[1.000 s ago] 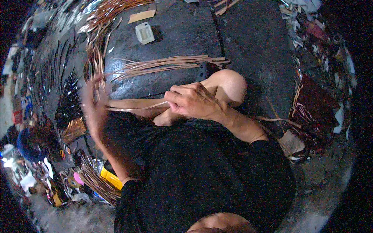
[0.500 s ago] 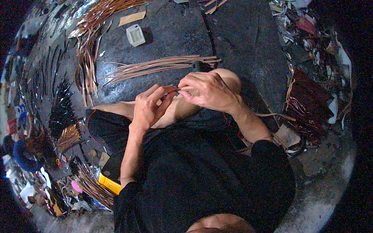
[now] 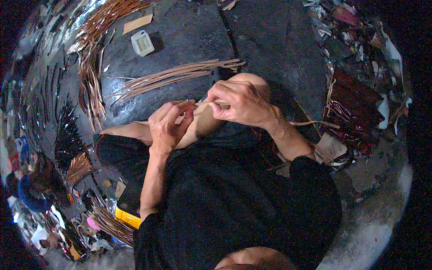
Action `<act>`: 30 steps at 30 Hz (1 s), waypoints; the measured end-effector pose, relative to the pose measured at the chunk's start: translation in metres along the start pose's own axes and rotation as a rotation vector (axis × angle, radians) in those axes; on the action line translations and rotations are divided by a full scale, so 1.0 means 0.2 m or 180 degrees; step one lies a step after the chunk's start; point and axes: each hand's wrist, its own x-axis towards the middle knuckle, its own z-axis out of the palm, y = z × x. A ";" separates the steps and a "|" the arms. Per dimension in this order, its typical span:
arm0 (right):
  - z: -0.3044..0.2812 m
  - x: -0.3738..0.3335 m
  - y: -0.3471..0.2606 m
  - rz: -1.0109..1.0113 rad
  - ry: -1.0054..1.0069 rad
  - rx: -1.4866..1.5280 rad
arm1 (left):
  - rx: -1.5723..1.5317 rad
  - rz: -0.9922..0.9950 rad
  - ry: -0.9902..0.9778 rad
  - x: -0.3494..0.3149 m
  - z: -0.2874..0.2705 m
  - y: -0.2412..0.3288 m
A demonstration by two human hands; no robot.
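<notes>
Above my crossed bare legs, my left hand pinches a thin light-brown strip between thumb and fingertips. My right hand grips the same strip a short way to the right, its fingers curled and thumb pressed in. Only a small length of it shows between the two hands. Just beyond them lies a bundle of similar long strips on the dark floor sheet. A long pale strip comes out from behind my right forearm; whether it is the held one, I cannot tell.
A small whitish plastic tub and a tan card piece lie farther off. More strips are heaped at left, beside dark bristly bundles. Scraps and a dark red woven sheet lie right; a yellow object sits by my left elbow.
The view has shifted a little, so the floor things sit farther left. My hands stay together at the strip, with slightly more of it showing between them.
</notes>
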 end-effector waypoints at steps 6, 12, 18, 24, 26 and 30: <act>-0.13 -0.02 -0.02 0.0131 -0.0118 -0.0456 | 0.0106 0.0040 0.0030 0.02 0.00 0.01; -0.16 -0.09 0.04 0.0351 0.0056 -0.0169 | 0.0240 -0.0059 0.0136 -0.02 0.00 -0.03; -0.22 -0.04 0.00 0.0322 0.0146 0.0103 | 0.0521 0.0698 -0.0103 0.02 -0.02 -0.05; -0.06 0.03 0.03 -0.0120 -0.0462 0.0650 | 0.0331 0.0938 -0.0284 0.06 0.00 0.04; -0.08 0.04 0.06 -0.0304 -0.0548 0.0720 | 0.0300 0.0947 -0.0344 0.05 0.00 0.05; -0.12 0.04 0.04 -0.0771 -0.0377 0.0176 | 0.0253 0.0927 -0.0514 0.06 0.01 0.06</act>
